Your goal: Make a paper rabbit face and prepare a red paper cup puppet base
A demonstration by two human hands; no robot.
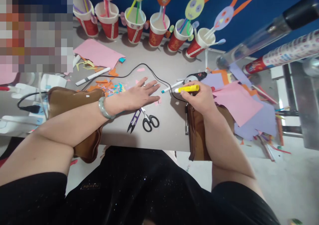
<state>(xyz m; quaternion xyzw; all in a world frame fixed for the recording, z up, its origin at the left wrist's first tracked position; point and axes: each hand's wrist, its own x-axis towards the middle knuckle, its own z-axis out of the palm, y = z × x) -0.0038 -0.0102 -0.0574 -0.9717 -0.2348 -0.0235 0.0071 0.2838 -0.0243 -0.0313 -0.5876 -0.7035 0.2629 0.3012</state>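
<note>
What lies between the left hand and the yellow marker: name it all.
In the head view, a teal-tipped white pen and part of the black cable lie between the left hand and the yellow marker.

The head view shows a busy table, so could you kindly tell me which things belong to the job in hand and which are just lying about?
Apparently in use:
yellow tube, held in the right hand

Apparently just lying about, none held:
black-handled scissors
purple snips
teal-tipped white pen
large pink sheet, upper left
</note>
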